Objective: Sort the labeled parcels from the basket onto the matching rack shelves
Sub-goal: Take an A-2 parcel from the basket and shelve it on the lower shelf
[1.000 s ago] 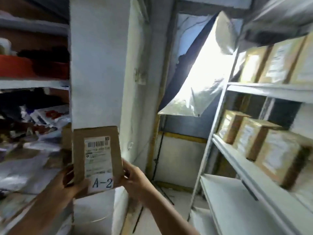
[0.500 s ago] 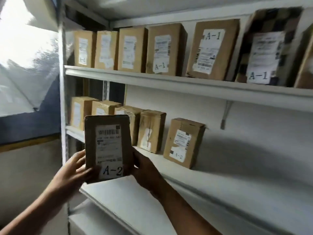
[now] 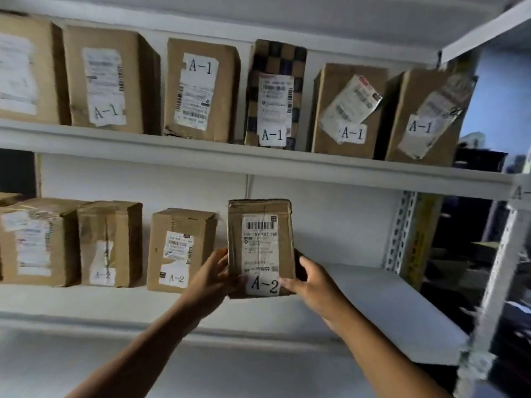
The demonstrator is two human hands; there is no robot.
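Both hands (image 3: pixel 214 278) now hold the A-2 parcel (image 3: pixel 260 248) (upright) over the A-2 shelf (image 3: pixel 373 297).

Past the right end of the rack I can see a perforated metal upright (image 3: pixel 400 231) standing against the white back wall (image 3: pixel 330 222). Just beside it hangs a yellow strip (image 3: pixel 419 239) with dark markings that I cannot read. Further right the room goes dim: dark clutter (image 3: pixel 477 159) sits in shadow, too blurred for me to identify. Above it a pale blue wall (image 3: pixel 502 96) catches some light. At the far left, a dark gap (image 3: pixel 17 173) opens behind the rack.
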